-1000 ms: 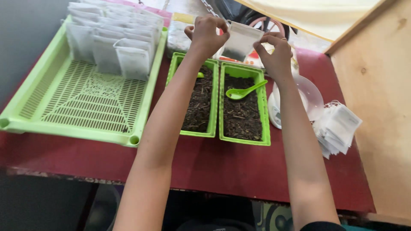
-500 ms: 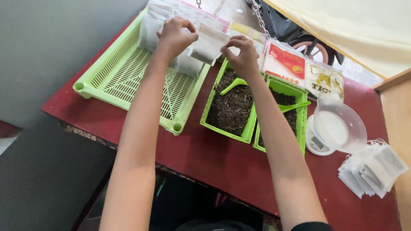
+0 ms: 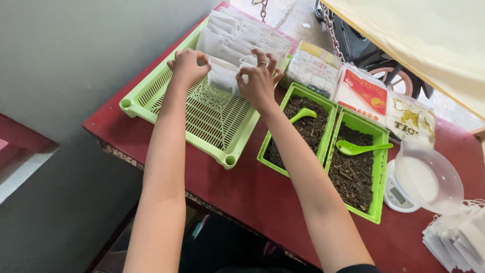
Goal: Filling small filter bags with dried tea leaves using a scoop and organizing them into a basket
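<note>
Grey wall runs along one side of a dark red counter point(image 3: 262, 192), and beyond its far edge lie a concrete floor, hanging chains and part of a wheel under a pale cloth. On the counter, the large green slotted tray point(image 3: 202, 116) serves as landmark: rows of white filter pouches point(image 3: 242, 35) stand upright at its far end. At the front of those rows, both hands meet on one white pouch point(image 3: 222, 76) held upright over the tray's mesh. The left hand point(image 3: 186, 65) has its grip closed on the pouch's left edge; the right hand point(image 3: 258, 81), wearing a ring, pinches its right edge with fingers partly spread. Just beside the tray stand two small green bins point(image 3: 376, 177) of dark dried leaves, each with a green spoon point(image 3: 356, 148) lying in it. Behind the bins, printed packets point(image 3: 364, 93) lean together. Farther from the tray sit a small white scale with a clear bowl point(image 3: 429, 179) and a stack of empty white pouches point(image 3: 457, 237) at the counter's edge.
</note>
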